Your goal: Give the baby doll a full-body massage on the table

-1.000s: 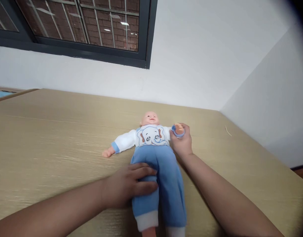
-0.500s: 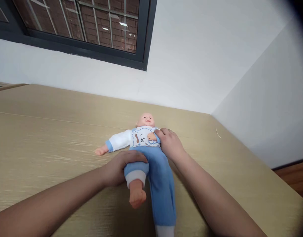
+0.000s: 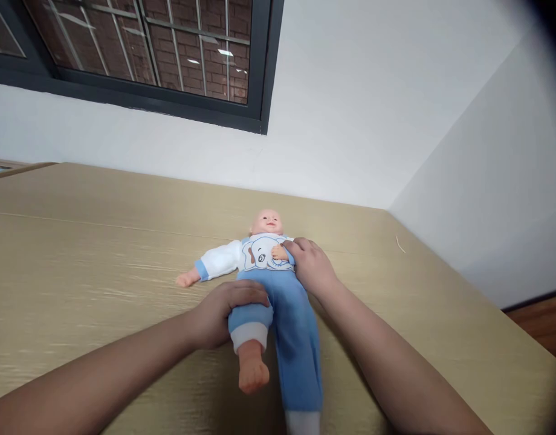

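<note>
Compared with one second ago, the doll's (image 3: 296, 326) arm on the picture's right has folded in from the side onto its chest, and the leg on the picture's left has bent up, its bare foot (image 3: 254, 373) now toward the viewer. Over at the upper left I see a dark-framed window (image 3: 264, 66) with bars and brick behind it. Below it spreads the pale wooden tabletop (image 3: 101, 254), and the doll lies face up on it around the middle of the frame, one white sleeve (image 3: 221, 260) stretched out to the left. The left hand (image 3: 214, 314) is curled over the bent leg in its blue trousers, fingers together across the top. The right hand (image 3: 312, 266) has its fingers bent over the blue cuff of the folded arm, at the elephant picture (image 3: 261, 251) on the shirt. Right of that, a thin pale strand (image 3: 400, 244) lies on the tabletop, near its edge.
</note>
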Action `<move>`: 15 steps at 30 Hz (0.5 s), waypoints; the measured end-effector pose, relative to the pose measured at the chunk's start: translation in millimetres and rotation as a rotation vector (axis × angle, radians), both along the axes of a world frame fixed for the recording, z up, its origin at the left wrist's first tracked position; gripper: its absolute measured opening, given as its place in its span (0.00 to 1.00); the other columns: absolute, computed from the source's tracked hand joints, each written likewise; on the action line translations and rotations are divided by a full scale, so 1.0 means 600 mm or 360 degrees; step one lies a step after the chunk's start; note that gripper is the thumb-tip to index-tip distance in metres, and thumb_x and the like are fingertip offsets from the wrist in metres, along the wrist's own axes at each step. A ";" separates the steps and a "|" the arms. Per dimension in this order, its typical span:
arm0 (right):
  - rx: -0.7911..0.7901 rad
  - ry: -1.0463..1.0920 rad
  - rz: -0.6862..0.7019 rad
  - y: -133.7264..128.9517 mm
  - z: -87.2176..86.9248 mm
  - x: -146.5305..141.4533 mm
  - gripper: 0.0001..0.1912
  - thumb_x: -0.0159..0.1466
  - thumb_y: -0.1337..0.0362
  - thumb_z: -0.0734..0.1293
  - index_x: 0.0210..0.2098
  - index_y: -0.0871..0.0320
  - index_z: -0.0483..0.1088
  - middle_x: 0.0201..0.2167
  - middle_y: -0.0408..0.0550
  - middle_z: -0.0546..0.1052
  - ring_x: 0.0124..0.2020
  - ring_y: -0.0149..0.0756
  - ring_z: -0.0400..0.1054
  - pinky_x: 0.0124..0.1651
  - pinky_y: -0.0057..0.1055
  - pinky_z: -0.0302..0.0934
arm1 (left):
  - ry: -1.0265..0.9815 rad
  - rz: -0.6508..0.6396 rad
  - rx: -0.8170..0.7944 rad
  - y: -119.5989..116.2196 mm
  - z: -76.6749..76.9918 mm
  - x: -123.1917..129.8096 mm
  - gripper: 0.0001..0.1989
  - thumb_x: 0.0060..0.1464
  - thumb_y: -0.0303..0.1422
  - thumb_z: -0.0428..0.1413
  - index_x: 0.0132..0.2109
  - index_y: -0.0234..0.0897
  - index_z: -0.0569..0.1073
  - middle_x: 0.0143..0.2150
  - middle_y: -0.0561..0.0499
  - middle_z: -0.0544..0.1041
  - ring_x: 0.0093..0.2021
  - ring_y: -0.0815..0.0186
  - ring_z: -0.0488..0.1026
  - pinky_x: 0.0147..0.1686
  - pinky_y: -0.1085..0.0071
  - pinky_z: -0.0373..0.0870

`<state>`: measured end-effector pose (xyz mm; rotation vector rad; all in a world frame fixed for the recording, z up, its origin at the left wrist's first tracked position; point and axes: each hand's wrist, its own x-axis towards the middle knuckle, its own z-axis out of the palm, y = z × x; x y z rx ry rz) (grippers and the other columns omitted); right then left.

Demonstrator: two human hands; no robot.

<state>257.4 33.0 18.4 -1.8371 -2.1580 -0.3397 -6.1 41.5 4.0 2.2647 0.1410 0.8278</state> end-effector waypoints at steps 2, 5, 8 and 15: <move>0.0059 0.0239 0.0011 0.001 -0.012 0.010 0.26 0.62 0.74 0.62 0.58 0.52 0.67 0.52 0.51 0.72 0.52 0.44 0.66 0.55 0.35 0.59 | 0.0046 -0.0003 0.0071 -0.008 0.001 -0.004 0.18 0.57 0.34 0.62 0.55 0.41 0.73 0.55 0.45 0.74 0.52 0.57 0.74 0.49 0.64 0.73; 0.0145 0.0804 0.0025 0.008 -0.030 0.028 0.21 0.60 0.70 0.66 0.53 0.53 0.70 0.51 0.48 0.74 0.51 0.43 0.68 0.54 0.37 0.61 | 0.0128 -0.0012 0.0230 -0.024 0.004 -0.012 0.21 0.57 0.33 0.61 0.57 0.44 0.70 0.57 0.44 0.71 0.51 0.59 0.74 0.48 0.67 0.72; 0.0178 0.1749 0.0004 0.023 -0.048 0.051 0.20 0.56 0.63 0.73 0.47 0.53 0.72 0.45 0.45 0.76 0.47 0.43 0.70 0.54 0.39 0.63 | 0.0223 -0.0005 0.0449 -0.037 0.007 -0.019 0.20 0.57 0.36 0.61 0.56 0.47 0.70 0.58 0.45 0.70 0.53 0.57 0.72 0.51 0.64 0.70; -0.0091 0.3008 0.0041 0.052 -0.074 0.107 0.18 0.51 0.64 0.72 0.41 0.56 0.68 0.41 0.48 0.77 0.47 0.45 0.73 0.50 0.43 0.71 | 0.0335 -0.0137 0.0672 -0.050 0.024 -0.023 0.18 0.54 0.35 0.62 0.52 0.44 0.72 0.55 0.47 0.71 0.57 0.53 0.67 0.60 0.58 0.62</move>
